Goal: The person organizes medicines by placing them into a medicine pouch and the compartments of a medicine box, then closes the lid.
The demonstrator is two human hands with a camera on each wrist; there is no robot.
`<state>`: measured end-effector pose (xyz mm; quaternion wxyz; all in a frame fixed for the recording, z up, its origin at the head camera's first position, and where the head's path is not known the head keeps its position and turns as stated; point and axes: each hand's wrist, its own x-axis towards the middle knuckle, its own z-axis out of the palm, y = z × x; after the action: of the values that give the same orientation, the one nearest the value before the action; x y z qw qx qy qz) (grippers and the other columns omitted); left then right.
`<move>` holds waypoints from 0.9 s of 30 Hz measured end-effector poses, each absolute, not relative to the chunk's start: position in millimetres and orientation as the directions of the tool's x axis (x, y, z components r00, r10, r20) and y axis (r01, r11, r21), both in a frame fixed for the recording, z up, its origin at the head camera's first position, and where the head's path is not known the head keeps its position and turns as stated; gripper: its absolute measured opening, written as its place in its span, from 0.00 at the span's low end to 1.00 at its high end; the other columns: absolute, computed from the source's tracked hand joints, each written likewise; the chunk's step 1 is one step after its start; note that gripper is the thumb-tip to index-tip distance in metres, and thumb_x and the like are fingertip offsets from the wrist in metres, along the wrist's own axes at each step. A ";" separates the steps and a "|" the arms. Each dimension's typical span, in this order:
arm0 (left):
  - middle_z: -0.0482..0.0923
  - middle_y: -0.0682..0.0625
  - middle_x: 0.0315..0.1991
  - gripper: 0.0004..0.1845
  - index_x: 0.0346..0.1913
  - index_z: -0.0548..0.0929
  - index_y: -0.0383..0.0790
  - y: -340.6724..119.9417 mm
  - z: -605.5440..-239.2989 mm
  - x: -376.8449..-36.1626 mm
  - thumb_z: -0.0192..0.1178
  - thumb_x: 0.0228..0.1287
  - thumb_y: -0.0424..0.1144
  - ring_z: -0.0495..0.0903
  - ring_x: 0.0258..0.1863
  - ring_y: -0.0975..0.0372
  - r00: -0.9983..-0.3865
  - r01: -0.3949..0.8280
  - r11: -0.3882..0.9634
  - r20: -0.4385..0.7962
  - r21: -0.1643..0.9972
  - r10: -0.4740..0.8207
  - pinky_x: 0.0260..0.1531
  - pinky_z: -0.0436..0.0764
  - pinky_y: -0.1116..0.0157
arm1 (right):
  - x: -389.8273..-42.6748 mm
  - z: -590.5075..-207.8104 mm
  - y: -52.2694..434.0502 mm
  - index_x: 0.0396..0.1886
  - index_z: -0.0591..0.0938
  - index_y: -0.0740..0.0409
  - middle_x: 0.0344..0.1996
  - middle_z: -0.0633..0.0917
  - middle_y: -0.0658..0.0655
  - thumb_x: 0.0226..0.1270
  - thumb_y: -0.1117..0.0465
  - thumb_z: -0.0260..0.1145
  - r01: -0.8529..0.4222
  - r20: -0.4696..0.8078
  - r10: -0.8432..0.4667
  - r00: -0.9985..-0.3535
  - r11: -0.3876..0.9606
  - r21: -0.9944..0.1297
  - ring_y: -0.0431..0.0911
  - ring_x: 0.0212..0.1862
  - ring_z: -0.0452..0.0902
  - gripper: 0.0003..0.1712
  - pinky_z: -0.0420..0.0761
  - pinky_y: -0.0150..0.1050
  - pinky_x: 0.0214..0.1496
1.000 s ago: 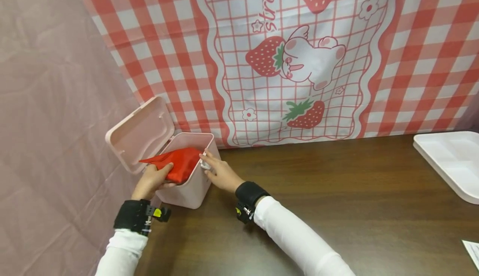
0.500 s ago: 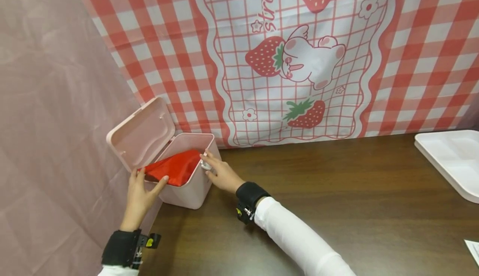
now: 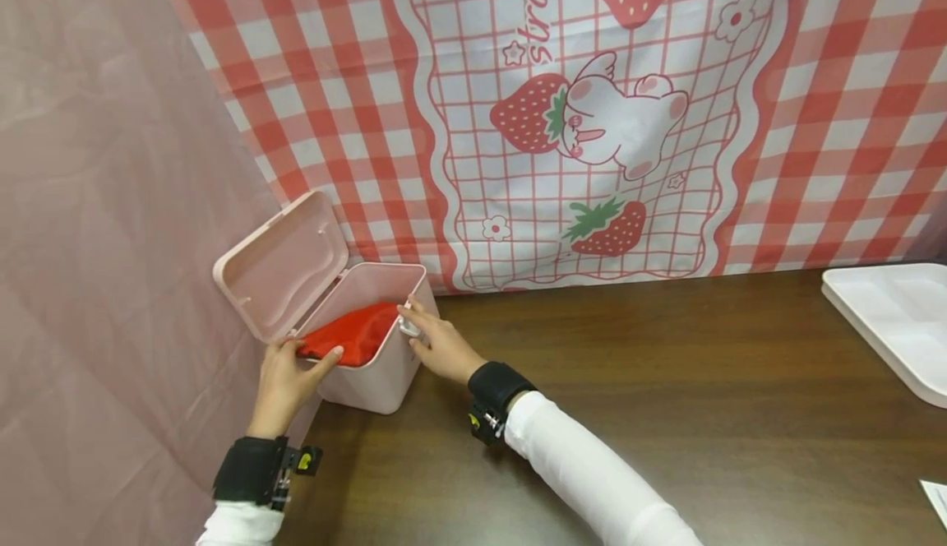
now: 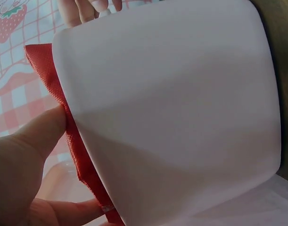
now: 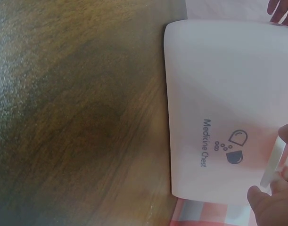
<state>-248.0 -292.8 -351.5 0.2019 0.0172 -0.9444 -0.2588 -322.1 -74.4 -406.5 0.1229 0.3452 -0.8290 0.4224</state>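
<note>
A pale pink medicine chest [image 3: 373,386] stands at the table's left with its lid [image 3: 284,262] swung up. Its printed front, reading "Medicine Chest" [image 5: 205,142], shows in the right wrist view. Inside lies a red fabric bundle [image 3: 355,334], part of it rising above the rim. My left hand [image 3: 284,381] touches this fabric at the near end of the box, thumb and fingers spread wide apart. At the box's right side my right hand [image 3: 446,350] holds the white latch [image 5: 274,161], with fingertips over the rim. Whatever lies under the fabric is hidden.
A white divided tray [image 3: 861,320] rests on the brown wooden table [image 3: 629,365] at the far right. The corner of a paper [image 3: 938,501] shows below it. A pink cloth [image 3: 111,283] hangs at the left, and a red checked strawberry cloth [image 3: 577,176] hangs behind.
My left hand has let go of the red fabric's raised corner, drawn back and spread its fingers over the near end. The fabric has sunk deeper into the box. My right hand stays put.
</note>
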 end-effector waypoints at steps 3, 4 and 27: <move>0.74 0.29 0.40 0.25 0.38 0.80 0.24 -292.4 -350.5 -251.1 0.66 0.51 0.47 0.71 0.43 0.41 -0.916 0.083 0.884 0.385 0.460 -0.114 0.45 0.68 0.48 | -322.1 -405.7 -74.2 0.66 0.65 0.60 0.68 0.58 0.62 0.61 0.69 0.57 -0.671 0.488 -0.470 -0.736 0.404 -0.622 0.54 0.58 0.71 0.31 0.70 0.45 0.58; 0.75 0.30 0.38 0.23 0.36 0.81 0.25 -292.4 -350.3 -252.0 0.66 0.51 0.47 0.72 0.41 0.42 -0.915 0.087 0.891 0.390 0.446 -0.106 0.44 0.69 0.49 | -322.0 -405.6 -74.1 0.66 0.64 0.60 0.69 0.58 0.62 0.61 0.69 0.57 -0.670 0.485 -0.472 -0.736 0.402 -0.625 0.54 0.58 0.70 0.31 0.70 0.45 0.58; 0.83 0.40 0.33 0.09 0.35 0.85 0.36 -279.2 -344.0 -260.1 0.59 0.55 0.36 0.79 0.34 0.46 -0.897 0.254 0.944 0.416 0.212 0.148 0.44 0.70 0.46 | -321.9 -404.8 -74.3 0.66 0.64 0.60 0.68 0.59 0.63 0.61 0.69 0.56 -0.681 0.490 -0.482 -0.726 0.409 -0.608 0.53 0.60 0.69 0.31 0.71 0.45 0.58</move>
<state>-260.1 -279.2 -344.0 0.2013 -0.1043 -0.9650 -0.1314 -321.9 -74.3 -404.8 0.1197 0.3500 -0.8306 0.4162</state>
